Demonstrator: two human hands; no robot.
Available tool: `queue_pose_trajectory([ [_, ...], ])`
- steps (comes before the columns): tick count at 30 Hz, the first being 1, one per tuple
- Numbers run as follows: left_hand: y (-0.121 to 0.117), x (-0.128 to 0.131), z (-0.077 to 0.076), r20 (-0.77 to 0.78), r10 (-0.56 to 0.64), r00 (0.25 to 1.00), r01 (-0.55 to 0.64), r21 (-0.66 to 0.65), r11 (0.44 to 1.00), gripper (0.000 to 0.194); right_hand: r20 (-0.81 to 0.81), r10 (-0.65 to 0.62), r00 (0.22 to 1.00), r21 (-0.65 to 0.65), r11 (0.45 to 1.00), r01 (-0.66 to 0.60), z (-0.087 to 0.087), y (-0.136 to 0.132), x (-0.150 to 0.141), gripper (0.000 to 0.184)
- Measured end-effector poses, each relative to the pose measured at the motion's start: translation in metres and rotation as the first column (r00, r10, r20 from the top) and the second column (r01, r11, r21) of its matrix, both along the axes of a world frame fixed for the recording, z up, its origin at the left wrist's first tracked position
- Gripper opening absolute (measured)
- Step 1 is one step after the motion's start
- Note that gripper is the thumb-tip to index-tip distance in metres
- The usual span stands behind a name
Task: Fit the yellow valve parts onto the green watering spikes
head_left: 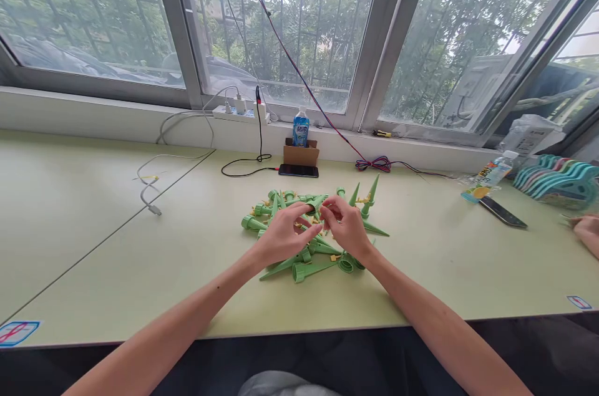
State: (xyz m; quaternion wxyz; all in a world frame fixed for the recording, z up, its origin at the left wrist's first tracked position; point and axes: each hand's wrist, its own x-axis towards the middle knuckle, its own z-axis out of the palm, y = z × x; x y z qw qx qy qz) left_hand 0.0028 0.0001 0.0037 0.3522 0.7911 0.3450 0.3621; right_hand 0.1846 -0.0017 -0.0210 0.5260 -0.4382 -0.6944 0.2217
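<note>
I'm watching from my remote seat: the left hand (287, 232) grips a green spike (319, 201) at its fingertips, and just beside it the right hand (347, 227) bunches its fingers, on what I can't tell. Loose spikes (325, 249) sprawl beneath both hands; beyond them lies a phone (298, 171).

Spikes (319, 268): green, unpatterned. Small fittings (335, 257) among spikes: yellow. Tabletop (430, 252): pale yellow-green. Corner sticker (19, 333) at left: blue border, red mark, white ground. Centre bottle (301, 129): blue, white lettering, whitish cap. Box (301, 156): brown. Phone (298, 171) beside box: black. Bundled cable (380, 163): red and dark strands. Hangers (555, 187): mostly teal, some pink. Window frames (178, 25): grey.
</note>
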Motion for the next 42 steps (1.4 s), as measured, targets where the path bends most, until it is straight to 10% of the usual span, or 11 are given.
queue_pose_trajectory([
  [42,-0.0008,-0.0019,0.0017,0.028,0.025,0.999,-0.020,-0.173,0.985,0.051,-0.048,-0.049,0.998,0.012,0.999,0.049,-0.0010,0.0013,0.0021,0.028],
])
